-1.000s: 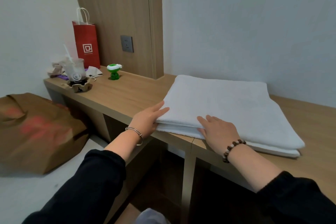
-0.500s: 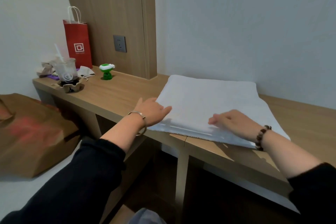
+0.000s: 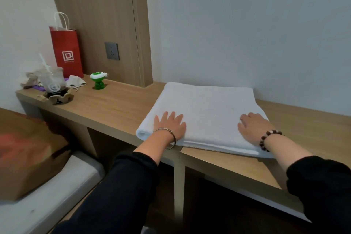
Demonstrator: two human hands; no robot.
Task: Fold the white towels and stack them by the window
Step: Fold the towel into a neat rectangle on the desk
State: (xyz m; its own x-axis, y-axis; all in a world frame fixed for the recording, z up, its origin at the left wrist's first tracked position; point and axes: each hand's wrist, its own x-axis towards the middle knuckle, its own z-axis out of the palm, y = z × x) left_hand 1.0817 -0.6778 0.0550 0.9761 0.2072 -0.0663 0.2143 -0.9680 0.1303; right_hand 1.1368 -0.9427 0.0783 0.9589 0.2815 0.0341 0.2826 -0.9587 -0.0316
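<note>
A folded white towel [image 3: 207, 108] lies flat on the wooden desk [image 3: 117, 106], against the grey wall. Its near edge reaches the desk's front edge, and its left end is rolled over. My left hand [image 3: 170, 126] lies flat on the towel's near left corner with fingers spread. My right hand [image 3: 253, 127] presses on the near right corner, fingers bent slightly downward. Both hands rest on top of the cloth. No window is in view.
At the desk's far left stand a red paper bag [image 3: 66, 49], a plastic cup with a straw [image 3: 52, 80] in a holder, and a small green figurine [image 3: 98, 80]. A wall socket [image 3: 112, 50] sits on the wood panel. A brown paper bag [image 3: 28, 150] lies on a bed at lower left.
Both hands moved from the towel's near edge onto its top. The left hand now lies flat on the left corner, and the right hand slid out to the right corner.
</note>
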